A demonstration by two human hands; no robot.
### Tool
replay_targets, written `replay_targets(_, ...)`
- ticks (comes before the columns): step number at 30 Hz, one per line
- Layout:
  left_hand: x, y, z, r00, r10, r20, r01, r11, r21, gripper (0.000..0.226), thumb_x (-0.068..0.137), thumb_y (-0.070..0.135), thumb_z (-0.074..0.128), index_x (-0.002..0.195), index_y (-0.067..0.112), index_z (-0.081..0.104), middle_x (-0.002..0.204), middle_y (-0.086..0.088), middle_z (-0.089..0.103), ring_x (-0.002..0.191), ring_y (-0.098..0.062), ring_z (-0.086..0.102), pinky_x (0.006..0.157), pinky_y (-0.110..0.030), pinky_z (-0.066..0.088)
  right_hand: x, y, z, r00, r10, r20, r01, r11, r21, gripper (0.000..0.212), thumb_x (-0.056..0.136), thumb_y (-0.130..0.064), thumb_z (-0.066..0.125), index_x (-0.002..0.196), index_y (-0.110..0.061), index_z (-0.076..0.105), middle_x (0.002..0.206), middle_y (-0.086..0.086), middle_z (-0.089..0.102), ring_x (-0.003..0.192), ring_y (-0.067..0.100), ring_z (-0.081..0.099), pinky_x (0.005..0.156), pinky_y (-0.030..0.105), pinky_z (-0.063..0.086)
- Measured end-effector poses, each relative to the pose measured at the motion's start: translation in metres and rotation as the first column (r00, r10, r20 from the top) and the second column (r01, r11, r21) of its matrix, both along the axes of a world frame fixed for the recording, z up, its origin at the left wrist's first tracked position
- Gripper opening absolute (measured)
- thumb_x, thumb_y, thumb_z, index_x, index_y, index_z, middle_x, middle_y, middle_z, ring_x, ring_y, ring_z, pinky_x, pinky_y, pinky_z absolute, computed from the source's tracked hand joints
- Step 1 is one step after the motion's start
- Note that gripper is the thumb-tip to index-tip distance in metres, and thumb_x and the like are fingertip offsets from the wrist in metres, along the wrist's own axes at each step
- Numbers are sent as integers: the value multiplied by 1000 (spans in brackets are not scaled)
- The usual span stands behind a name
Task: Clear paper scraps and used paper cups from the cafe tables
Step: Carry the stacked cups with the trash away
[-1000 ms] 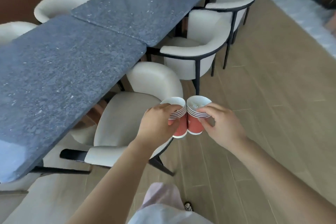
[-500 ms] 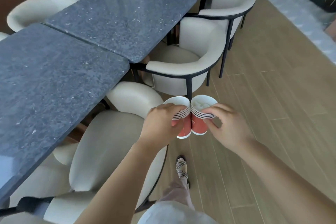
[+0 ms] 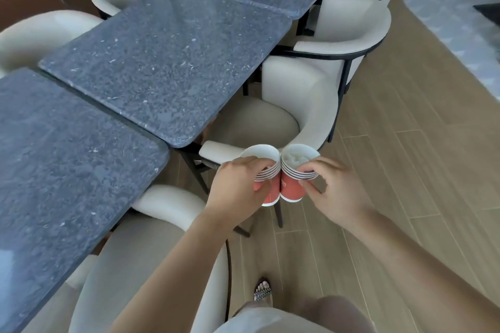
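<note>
Two stacks of red paper cups sit in our hands, held out in front of us above the wooden floor (image 3: 405,170), rims touching side by side. Starting on the left, beyond and to the left of our hands runs the row of dark speckled tables (image 3: 162,62), with cream armchairs (image 3: 305,105) tucked along their edge. Our left forearm reaches forward and up from the lower middle, wrist slightly bent, and our left hand (image 3: 235,189) wraps over the left cup stack (image 3: 266,170), fingers curled down across the striped rims and thumb against the red side. Just beside it, the right cup stack (image 3: 293,186) holds crumpled white paper scraps (image 3: 296,158) in its top cup. Our right hand (image 3: 341,192) comes in from the lower right, forearm angled inward, pinching that stack at the rim with fingertips on the stripes and thumb lower on the wall. Below our hands, a sandalled foot (image 3: 262,292) shows on the floor.
</note>
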State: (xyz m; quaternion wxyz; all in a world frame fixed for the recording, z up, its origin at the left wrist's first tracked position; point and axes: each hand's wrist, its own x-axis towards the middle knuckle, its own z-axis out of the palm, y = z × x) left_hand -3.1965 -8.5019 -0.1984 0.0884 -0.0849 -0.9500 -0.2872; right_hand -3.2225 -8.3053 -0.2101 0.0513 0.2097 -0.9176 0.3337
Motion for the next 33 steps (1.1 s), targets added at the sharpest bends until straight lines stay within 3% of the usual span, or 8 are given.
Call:
replay_targets(5,-65,24,-4,999,23,30,-24,1000,10,31,73,12,64,102,22,67,95,4,71,88,-23,64,73,-39,53,-69,24,-8,999,28,20,-27,999,-43,22,74,-7,70,92,-17,66,94,-3,67,91,17,61,75,28,49)
replay_targets(13,-221,132,-12,998,29,50,-28,999,-22,28,73,19,56,99,24,67,90,5,70,80,-22,62,69,-37,51,-224,128,-19,1000,25,-8,-26,997,-68,20,75,-5,70,93,-13,67,94,1,68,90,22,63,75,34,51)
replay_targets(18,-319,222,-1,998,55,11,-54,998,-8,32,72,31,45,93,23,67,83,3,71,72,-22,62,64,-34,51,-322,213,-11,1000,-4,-14,4,999,-34,20,74,-4,71,90,-14,66,91,-1,67,83,19,61,71,18,42)
replay_targets(21,-374,264,1,999,47,19,-47,999,-8,32,74,31,46,96,22,68,87,2,71,78,-24,64,67,-36,51,-377,255,-8,1000,-11,-25,10,999,-46,22,73,-2,71,91,-13,67,93,2,68,84,21,64,71,27,49)
replay_targets(25,-435,306,3,999,22,44,-22,1000,-3,31,74,29,47,95,21,67,86,2,71,79,-25,63,68,-39,51,-436,298,-10,999,-37,-24,36,998,-53,23,73,-4,72,93,-15,67,94,-1,68,88,18,63,73,19,44)
replay_targets(28,-483,332,2,998,12,57,-11,1000,-16,33,74,31,46,97,22,67,89,2,71,82,-25,63,71,-39,51,-479,323,-12,1000,-28,3,28,997,-73,21,75,-6,70,94,-15,67,95,-1,68,89,21,63,74,29,50)
replay_targets(33,-578,378,-11,999,-17,41,17,1000,-20,30,74,29,51,99,24,67,91,3,71,83,-23,64,71,-38,52,-567,370,-20,996,-72,46,74,996,-55,20,76,-7,69,95,-15,66,97,-1,67,94,21,61,77,32,50)
